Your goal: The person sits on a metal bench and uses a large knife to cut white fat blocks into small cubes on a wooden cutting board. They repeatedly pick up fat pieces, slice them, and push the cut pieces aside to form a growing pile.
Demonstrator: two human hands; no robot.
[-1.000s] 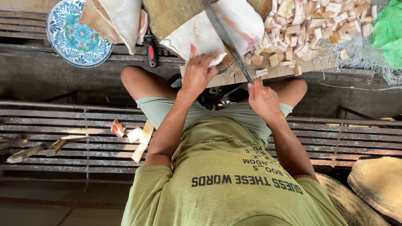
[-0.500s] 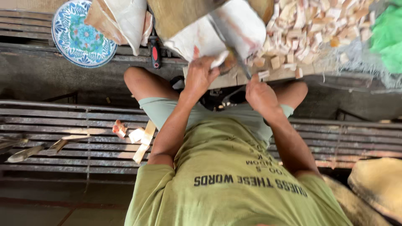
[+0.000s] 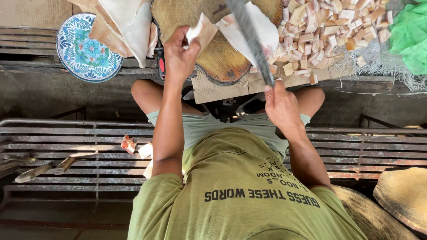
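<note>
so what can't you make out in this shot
Head view only:
- Knife: blade tip cut off by the top edge; handle buried in the right hand.
- Chopping block: far side cut off by the top edge, partly covered by white slabs.
- Left hand: its fingertips are hidden behind the pale piece it holds.
- Green bag: cut off by the right edge.

Around the bench: plate, cubes, bag, slats

A blue floral plate (image 3: 84, 49) lies at the upper left, with pale folded sheets (image 3: 126, 22) just beside it. A heap of cut cubes (image 3: 331, 31) covers the upper right, near a green bag (image 3: 411, 38). Metal slats (image 3: 66, 151) run below, bearing small scraps (image 3: 135, 146); a round wooden slab (image 3: 402, 200) sits at the lower right.
</note>
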